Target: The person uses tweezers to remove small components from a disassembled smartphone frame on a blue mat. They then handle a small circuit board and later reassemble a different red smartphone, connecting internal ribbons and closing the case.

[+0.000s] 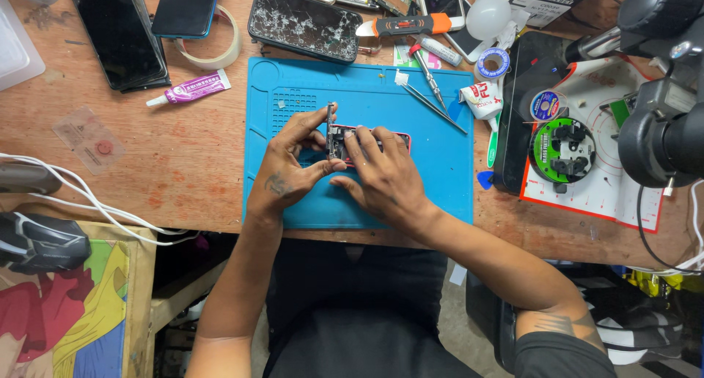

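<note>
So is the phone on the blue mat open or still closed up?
Open. The phone on the blue mat shows bare inner parts, and the left hand tilts a thin piece up from its edge.

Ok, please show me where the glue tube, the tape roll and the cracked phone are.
glue tube (192,87): head view, middle of its purple body.
tape roll (229,54): head view, right side of the ring.
cracked phone (303,24): head view, centre of the shattered glass.

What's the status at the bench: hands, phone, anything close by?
Left hand lifting opened phone's part. Right hand pressing phone to blue mat. Tweezers beside.
</note>
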